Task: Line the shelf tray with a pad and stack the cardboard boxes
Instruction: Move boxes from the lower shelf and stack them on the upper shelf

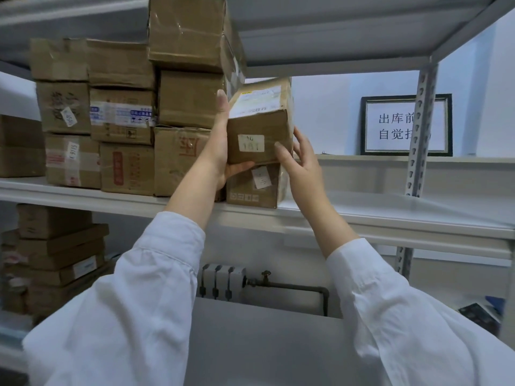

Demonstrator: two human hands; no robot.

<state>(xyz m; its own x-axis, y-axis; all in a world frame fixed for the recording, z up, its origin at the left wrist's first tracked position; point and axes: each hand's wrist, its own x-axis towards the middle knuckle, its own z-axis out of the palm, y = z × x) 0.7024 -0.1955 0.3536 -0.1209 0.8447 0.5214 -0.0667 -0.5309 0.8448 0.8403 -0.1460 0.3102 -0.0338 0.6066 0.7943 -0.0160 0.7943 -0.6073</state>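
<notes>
Both hands — left (223,151), right (299,160) — clamp your box (259,135) to seat it squarely on the box below (252,188).

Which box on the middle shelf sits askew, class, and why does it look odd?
The labelled box between the left hand and right hand sits tilted above a lower box, not flat like the neighbouring stacks.

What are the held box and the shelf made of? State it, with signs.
Held box: brown corrugated cardboard by its look, matte, with glossy clear tape and paper labels. Shelf: likely painted metal, smooth pale grey; its upright has punched slots.
</notes>
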